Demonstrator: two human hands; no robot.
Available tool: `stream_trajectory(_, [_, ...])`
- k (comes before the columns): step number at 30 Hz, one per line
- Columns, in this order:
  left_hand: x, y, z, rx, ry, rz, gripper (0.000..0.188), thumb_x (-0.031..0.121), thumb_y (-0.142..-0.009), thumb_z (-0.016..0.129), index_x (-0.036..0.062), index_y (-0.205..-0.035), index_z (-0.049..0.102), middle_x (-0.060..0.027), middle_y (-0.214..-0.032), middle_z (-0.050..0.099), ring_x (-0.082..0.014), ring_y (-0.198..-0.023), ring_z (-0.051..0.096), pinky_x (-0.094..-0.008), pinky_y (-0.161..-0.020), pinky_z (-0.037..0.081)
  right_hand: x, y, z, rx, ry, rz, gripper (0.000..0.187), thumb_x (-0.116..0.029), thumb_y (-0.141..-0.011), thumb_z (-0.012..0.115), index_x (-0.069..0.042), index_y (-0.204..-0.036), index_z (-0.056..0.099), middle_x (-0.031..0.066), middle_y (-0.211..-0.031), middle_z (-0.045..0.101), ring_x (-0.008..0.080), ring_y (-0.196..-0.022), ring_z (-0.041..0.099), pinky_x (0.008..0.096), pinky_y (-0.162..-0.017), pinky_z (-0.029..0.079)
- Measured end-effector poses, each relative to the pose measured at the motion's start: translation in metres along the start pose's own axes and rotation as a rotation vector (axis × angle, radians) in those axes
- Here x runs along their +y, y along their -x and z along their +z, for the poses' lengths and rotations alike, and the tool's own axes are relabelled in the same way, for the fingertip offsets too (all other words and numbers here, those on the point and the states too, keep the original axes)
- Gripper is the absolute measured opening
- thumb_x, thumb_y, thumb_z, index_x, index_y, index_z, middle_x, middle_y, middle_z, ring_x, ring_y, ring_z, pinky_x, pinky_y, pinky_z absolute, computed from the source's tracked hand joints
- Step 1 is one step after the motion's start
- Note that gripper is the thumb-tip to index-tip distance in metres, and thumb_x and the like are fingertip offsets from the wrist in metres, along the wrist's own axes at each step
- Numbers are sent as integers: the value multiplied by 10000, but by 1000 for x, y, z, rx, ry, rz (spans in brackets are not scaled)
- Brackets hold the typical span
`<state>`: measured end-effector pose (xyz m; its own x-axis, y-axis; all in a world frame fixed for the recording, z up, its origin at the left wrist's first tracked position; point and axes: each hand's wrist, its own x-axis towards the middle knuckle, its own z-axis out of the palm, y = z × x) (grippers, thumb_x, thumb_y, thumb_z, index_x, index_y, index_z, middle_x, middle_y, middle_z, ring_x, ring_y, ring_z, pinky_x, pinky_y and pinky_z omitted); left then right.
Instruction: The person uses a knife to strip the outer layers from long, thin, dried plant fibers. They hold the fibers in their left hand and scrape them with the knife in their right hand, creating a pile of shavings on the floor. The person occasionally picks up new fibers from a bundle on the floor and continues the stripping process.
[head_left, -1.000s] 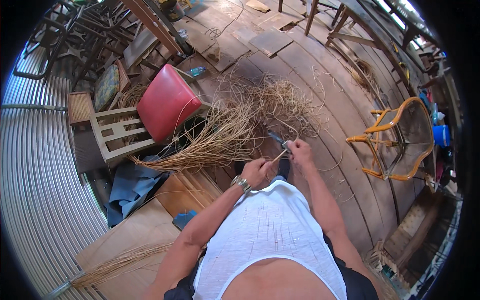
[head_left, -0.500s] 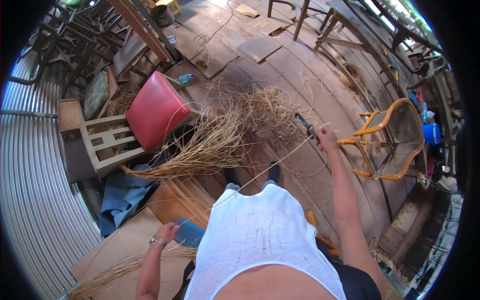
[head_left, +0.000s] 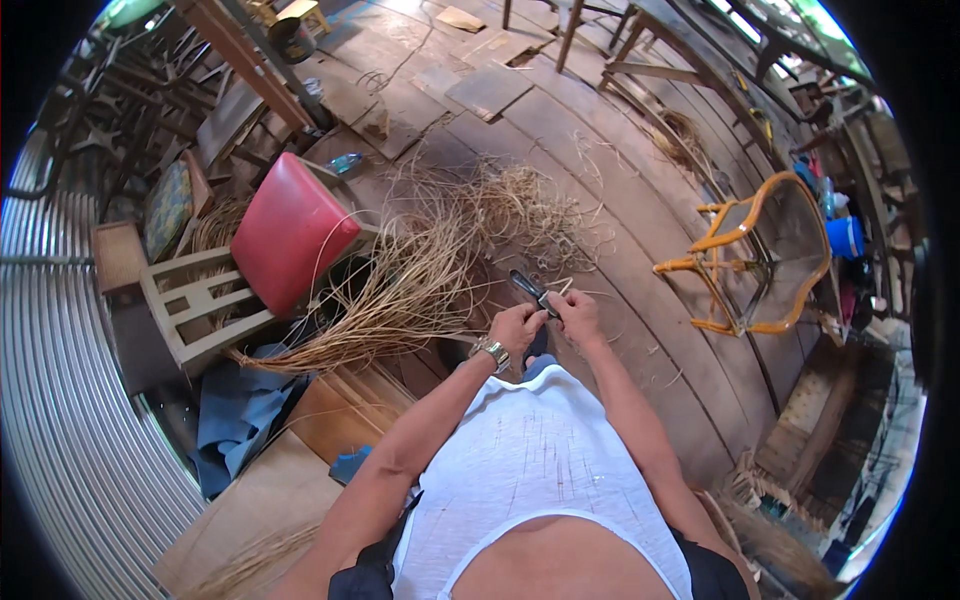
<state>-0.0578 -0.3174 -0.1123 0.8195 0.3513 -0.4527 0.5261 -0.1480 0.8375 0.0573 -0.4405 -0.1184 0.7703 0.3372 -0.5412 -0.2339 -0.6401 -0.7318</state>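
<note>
My right hand (head_left: 577, 315) is closed around a slim dark hand tool (head_left: 527, 286) that points away to the upper left; its exact kind is unclear. A short pale piece of cane strand (head_left: 566, 286) sticks out beside the right fingers. Close against it, my left hand (head_left: 516, 329), with a metal watch (head_left: 491, 350) on the wrist, has its fingers pinched together at the near end of the tool. What the left fingers hold is hidden. Both hands are in front of my white shirt, above the floor.
A large bundle of loose cane strands (head_left: 400, 310) spreads over the plank floor (head_left: 620, 240). Left of it lies a chair with a red seat (head_left: 292, 235). An orange-framed chair (head_left: 745, 250) is at the right, near a blue bucket (head_left: 845, 237). Corrugated metal (head_left: 50, 400) lines the left.
My left hand has come up from the lower left to meet the right. My right hand has moved left and nearer with the tool. The long strand stretched between them no longer shows.
</note>
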Motion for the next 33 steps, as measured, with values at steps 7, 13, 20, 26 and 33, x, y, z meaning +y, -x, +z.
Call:
stream_trajectory(7, [-14, 60, -41, -105, -127, 126, 290, 320, -918, 585, 38, -861, 626, -173, -717, 613, -251, -622, 600, -354, -577, 459, 7, -13, -55, 142, 27, 78, 366, -392, -854, 666, -59, -714, 605, 37, -526, 568, 121, -414, 518, 287, -388, 394])
stream_trajectory(13, [-92, 210, -170, -85, -281, -91, 243, 286, -917, 593, 52, -879, 651, -121, -720, 631, -232, -622, 591, -331, -591, 472, 24, -57, -167, 293, 1, 170, 312, -392, -891, 626, -92, -811, 599, 6, -517, 506, 88, -347, 414, 237, -311, 286])
stream_trajectory(20, [-204, 245, -205, -80, -512, -428, 632, 498, -863, 615, 26, -1275, 530, -226, -1224, 587, -355, -1144, 565, -409, -965, 443, 2, -32, -116, 277, 143, -28, 342, -392, -882, 634, -78, -755, 588, 20, -530, 540, 107, -416, 496, 271, -388, 360])
stream_trajectory(26, [-79, 64, -99, -146, -32, 3, 749, 532, -866, 598, 11, -1379, 433, -198, -1357, 510, -296, -1247, 503, -366, -1013, 423, -24, 20, -5, 159, 164, -121, 356, -386, -856, 647, -58, -721, 610, 39, -544, 583, 148, -527, 597, 310, -511, 445])
stream_trajectory(33, [-45, 10, -20, 22, 41, 16, 369, 373, -900, 577, 29, -782, 636, -91, -638, 606, -172, -616, 595, -348, -586, 460, -10, 27, 48, 96, 189, -73, 351, -365, -843, 661, -51, -693, 615, 69, -556, 600, 162, -512, 596, 320, -512, 456])
